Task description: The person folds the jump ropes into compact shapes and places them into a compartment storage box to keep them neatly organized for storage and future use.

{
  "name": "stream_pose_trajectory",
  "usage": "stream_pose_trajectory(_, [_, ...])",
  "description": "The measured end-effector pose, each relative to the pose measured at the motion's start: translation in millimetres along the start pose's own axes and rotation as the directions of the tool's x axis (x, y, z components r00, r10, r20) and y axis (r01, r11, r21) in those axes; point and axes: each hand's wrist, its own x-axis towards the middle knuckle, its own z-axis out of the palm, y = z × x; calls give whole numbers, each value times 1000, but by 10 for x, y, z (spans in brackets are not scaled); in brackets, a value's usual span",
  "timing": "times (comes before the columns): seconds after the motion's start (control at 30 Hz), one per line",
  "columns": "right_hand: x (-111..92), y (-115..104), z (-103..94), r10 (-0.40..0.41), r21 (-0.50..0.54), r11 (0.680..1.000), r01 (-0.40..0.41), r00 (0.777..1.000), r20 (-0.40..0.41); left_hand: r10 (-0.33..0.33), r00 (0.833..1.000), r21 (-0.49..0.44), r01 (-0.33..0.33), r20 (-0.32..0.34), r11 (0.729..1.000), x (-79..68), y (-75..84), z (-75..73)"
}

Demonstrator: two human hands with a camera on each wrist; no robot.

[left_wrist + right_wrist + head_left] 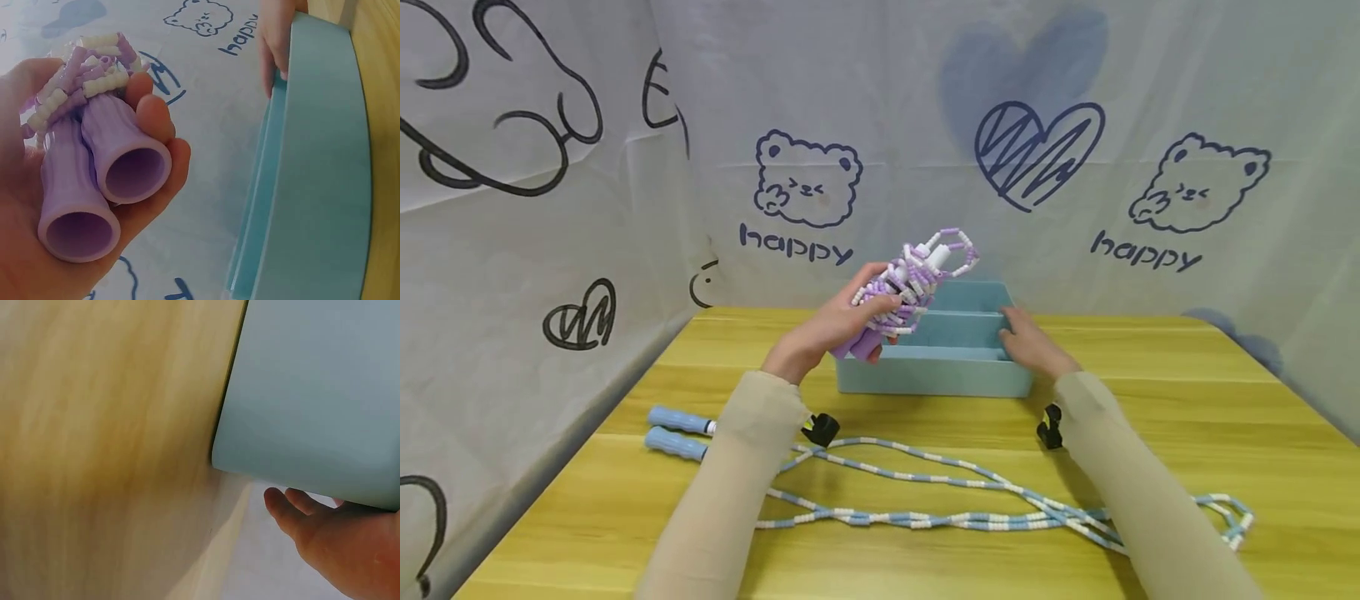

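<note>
My left hand (829,327) grips a purple-and-white beaded jump rope (917,279), raised over the left part of a light blue divided storage box (934,379). The beaded cord is wound around its two handles, with a loop sticking out at the top. In the left wrist view, the hollow ends of the purple handles (80,236) face the camera, and fingers wrap around them. My right hand (1036,343) holds the right end of the box, fingertips at its rim. Along the box's outer side, the right wrist view shows fingers (290,512).
A second jump rope, blue and white (940,523), lies stretched across the table (1187,400) in front of the box, partly under both forearms. Its blue handles (677,442) are at the left. Behind the table hangs a white curtain (910,167) with drawings.
</note>
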Motion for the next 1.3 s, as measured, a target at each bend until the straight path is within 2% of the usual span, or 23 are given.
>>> stream_pose_trajectory(0.2, [-6, -20, 11, 51, -56, 997, -49, 998, 32, 2, 1000, 30, -1, -19, 1000, -13, 26, -17])
stream_pose_trajectory(0.33, [-9, -48, 9, 102, -131, 987, -95, 994, 47, -10, 1000, 34, 11, -19, 999, 3, 21, 3])
stream_pose_trajectory(0.47, [1, -59, 21, 131, -232, 966, -115, 990, 52, 8, 999, 67, -6, -31, 998, 36, 4, 19])
stream_pose_trajectory(0.57, [9, -86, 31, 160, -281, 950, -137, 985, 58, 48, 998, 143, -41, -49, 989, 71, 5, 9])
stream_pose_trajectory(0.63, [10, -99, 24, 182, -301, 941, -157, 982, 58, 73, 996, 231, -57, -58, 971, 116, 21, -12])
stream_pose_trajectory(0.73, [7, -105, 4, 212, -328, 926, -185, 976, 50, 95, 993, 392, -61, -67, 918, 222, 61, -55])
stream_pose_trajectory(0.87, [11, -88, -19, 231, -362, 911, -196, 971, 56, 88, 993, 596, -21, -84, 803, 415, 80, -122])
stream_pose_trajectory(0.97, [20, -60, -20, 233, -363, 911, -198, 971, 54, 78, 994, 698, 0, -80, 716, 591, 49, -164])
stream_pose_trajectory(1.1, [15, -41, -14, 226, -344, 918, -196, 973, 48, 90, 995, 788, -27, -36, 615, 828, -50, -179])
stream_pose_trajectory(1.2, [18, -48, 11, 220, -335, 922, -194, 974, 43, 90, 996, 820, -30, -26, 571, 963, -141, -176])
stream_pose_trajectory(1.3, [17, -28, 8, 222, -329, 923, -198, 975, 36, 62, 998, 828, -10, -30, 561, 1103, -205, -152])
